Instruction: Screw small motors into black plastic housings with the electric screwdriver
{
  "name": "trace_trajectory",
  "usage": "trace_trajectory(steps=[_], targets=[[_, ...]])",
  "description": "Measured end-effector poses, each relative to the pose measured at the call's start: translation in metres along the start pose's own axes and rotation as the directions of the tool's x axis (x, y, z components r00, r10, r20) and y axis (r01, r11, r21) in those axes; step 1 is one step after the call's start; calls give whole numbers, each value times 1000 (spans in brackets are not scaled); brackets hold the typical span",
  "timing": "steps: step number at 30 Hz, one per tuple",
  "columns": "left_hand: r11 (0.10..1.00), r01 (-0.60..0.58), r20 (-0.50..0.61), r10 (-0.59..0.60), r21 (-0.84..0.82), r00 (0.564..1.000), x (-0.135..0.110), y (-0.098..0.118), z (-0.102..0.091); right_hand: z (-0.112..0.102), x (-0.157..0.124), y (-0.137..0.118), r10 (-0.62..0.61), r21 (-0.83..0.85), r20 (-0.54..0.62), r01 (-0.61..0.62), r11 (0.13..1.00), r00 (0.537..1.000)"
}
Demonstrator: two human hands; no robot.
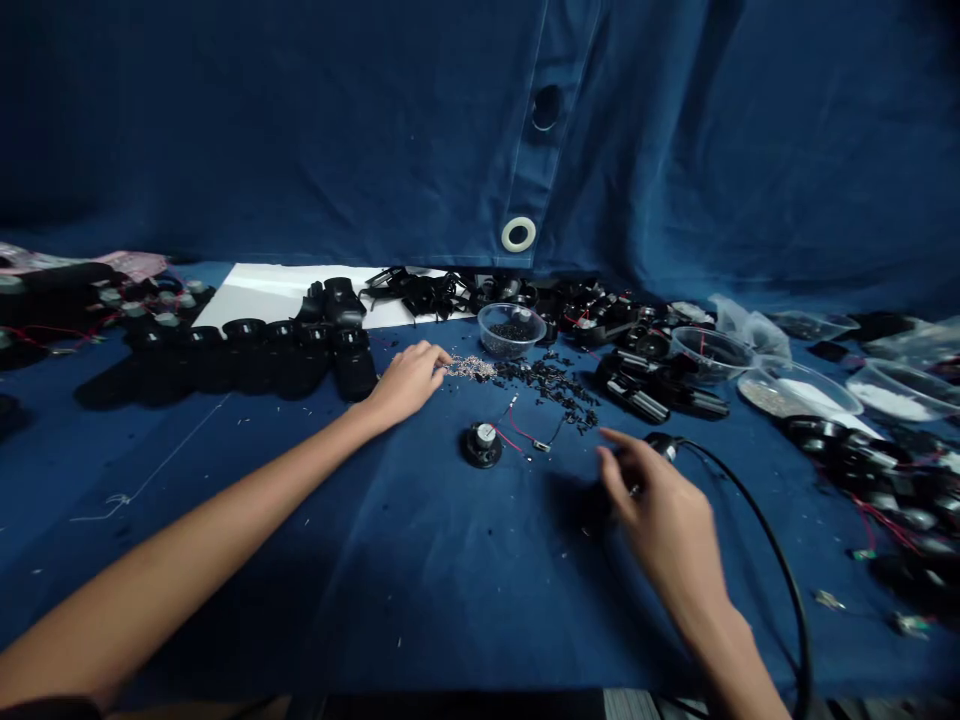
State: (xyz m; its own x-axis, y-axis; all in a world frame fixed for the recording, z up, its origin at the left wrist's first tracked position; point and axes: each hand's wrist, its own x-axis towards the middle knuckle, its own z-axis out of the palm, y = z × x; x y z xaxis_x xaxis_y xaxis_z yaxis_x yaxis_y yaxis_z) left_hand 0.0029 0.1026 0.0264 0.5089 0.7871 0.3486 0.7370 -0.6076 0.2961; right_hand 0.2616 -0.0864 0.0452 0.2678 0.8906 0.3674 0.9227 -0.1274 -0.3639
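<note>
While the left hand (409, 383) rests loosely open beside a heap of silvery scraps (472, 367), the right hand (660, 500) curls narrowly near a black cable (757, 520), its hold impossible to tell. A small speaker (482, 444) sits between them on blue cloth (420, 600), beneath a hanging blue curtain (300, 130).

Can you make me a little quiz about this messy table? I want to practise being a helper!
1. Which hand is closer to the silvery pile of bits, left or right?
2. True or false: the clear plastic bowl has black bits inside it.
3. Red or green: which wire colour comes from the small round speaker?

Key: 1. The left hand. 2. True. 3. Red.
</note>
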Motion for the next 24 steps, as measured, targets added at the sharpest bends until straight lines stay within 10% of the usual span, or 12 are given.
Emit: trace_trajectory(steps=[6,9,14,24], targets=[[994,-57,117,46,94,992,36,-14,22,0,10,45,504,-179,137,-479,859,853],[992,-72,158,55,100,986,44,-11,29,14,17,48,539,21,337,-579,815,772],[995,-49,178,32,92,983,48,-6,31,22,18,47,580,257,355,-673,694,733],[975,61,-40,-72,-214,997,27,2,14,4,9,35,618,858,11,-324,397,786]])
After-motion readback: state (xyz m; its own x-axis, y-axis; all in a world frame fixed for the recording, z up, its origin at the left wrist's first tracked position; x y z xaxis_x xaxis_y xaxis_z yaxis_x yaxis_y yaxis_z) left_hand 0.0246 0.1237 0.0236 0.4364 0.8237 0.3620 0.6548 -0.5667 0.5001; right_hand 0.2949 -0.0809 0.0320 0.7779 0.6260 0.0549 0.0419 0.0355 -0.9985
